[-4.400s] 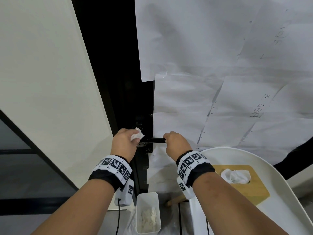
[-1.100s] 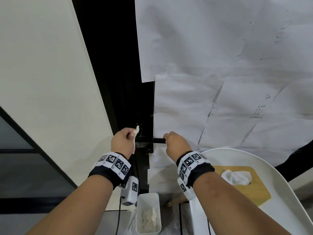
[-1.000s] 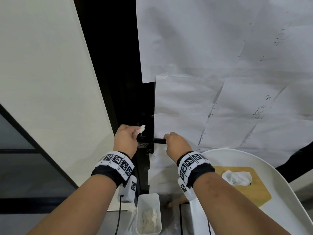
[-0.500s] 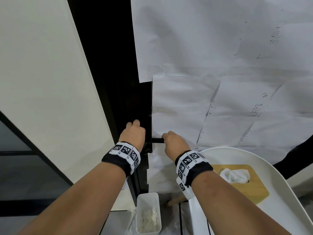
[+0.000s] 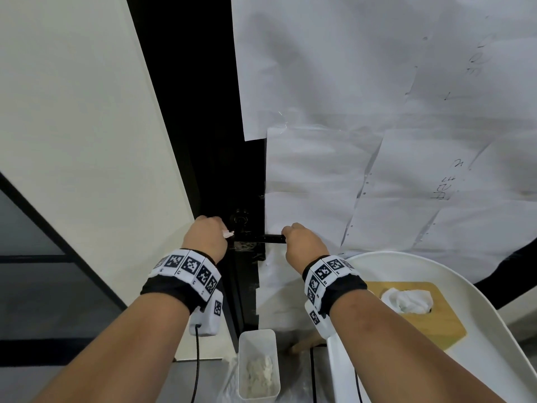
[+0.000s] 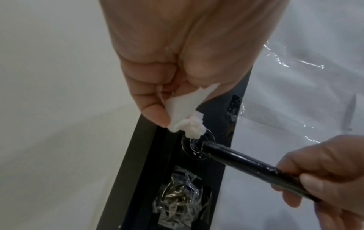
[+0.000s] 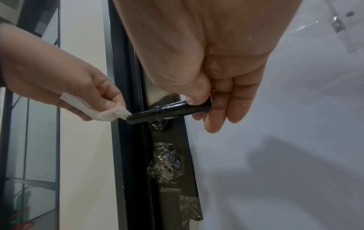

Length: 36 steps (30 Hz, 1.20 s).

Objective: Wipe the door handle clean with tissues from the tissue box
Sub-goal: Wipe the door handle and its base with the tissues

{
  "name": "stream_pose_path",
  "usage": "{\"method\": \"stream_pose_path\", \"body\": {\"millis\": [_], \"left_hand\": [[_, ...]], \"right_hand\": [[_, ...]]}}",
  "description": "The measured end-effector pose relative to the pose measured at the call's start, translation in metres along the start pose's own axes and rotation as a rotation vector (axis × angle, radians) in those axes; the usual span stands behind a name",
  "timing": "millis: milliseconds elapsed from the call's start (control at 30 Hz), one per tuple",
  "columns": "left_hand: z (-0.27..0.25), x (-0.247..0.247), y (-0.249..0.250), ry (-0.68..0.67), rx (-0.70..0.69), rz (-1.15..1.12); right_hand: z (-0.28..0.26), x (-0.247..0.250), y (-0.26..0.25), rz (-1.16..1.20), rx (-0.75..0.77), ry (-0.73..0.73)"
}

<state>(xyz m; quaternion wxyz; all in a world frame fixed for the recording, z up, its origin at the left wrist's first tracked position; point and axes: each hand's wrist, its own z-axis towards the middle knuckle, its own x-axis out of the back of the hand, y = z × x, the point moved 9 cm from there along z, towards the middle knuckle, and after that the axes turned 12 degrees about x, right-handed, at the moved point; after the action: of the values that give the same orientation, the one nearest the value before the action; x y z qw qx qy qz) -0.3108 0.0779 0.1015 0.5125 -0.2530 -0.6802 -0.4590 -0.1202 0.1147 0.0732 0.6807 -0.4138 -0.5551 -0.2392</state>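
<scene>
The black lever door handle (image 5: 268,238) juts from the dark door edge. My right hand (image 5: 302,242) grips its free end, thumb on top and fingers behind (image 7: 226,101). My left hand (image 5: 212,232) pinches a crumpled white tissue (image 6: 187,119), whose tip touches the handle's (image 6: 246,161) pivot end by the round base plate. In the right wrist view the tissue (image 7: 106,112) meets the handle's (image 7: 167,109) left end. The wooden-topped tissue box (image 5: 418,315) sits lower right with a tissue (image 5: 406,299) sticking out.
The box rests on a white curved seat (image 5: 479,344) at the right. A white bin (image 5: 257,338) with used tissues stands on the floor below the handle. Paper sheets (image 5: 377,97) cover the door. A taped-over keyhole (image 7: 165,165) lies under the handle. A white wall (image 5: 87,126) is at the left.
My left hand has come down and left from the door edge above the handle, and the tissue now shows at the handle's pivot end. My right hand still grips the handle.
</scene>
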Motion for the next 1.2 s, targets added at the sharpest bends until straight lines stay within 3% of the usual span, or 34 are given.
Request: {"method": "stream_pose_path", "body": {"millis": [233, 467, 533, 700, 800, 967, 1200], "left_hand": [[-0.006, 0.008, 0.009, 0.168, -0.070, -0.222], [-0.012, -0.011, 0.009, 0.171, -0.084, -0.415], [-0.011, -0.012, 0.001, 0.132, -0.045, -0.432], [-0.009, -0.032, -0.021, -0.177, 0.051, -0.217], [-0.005, -0.021, -0.029, -0.077, 0.122, -0.243], [-0.004, -0.007, -0.019, 0.093, 0.107, -0.452], [-0.003, -0.018, 0.001, 0.138, 0.005, -0.493]], "right_hand": [[-0.001, 0.000, -0.001, -0.009, -0.011, 0.004], [0.000, -0.001, 0.001, -0.003, -0.016, 0.008], [0.000, -0.001, 0.001, -0.006, -0.018, 0.011], [0.000, -0.001, 0.000, -0.005, -0.016, 0.013], [0.000, -0.002, 0.001, -0.008, -0.018, 0.008], [-0.001, -0.002, 0.000, -0.012, -0.015, 0.012], [0.000, -0.001, 0.001, -0.021, -0.020, 0.019]]}}
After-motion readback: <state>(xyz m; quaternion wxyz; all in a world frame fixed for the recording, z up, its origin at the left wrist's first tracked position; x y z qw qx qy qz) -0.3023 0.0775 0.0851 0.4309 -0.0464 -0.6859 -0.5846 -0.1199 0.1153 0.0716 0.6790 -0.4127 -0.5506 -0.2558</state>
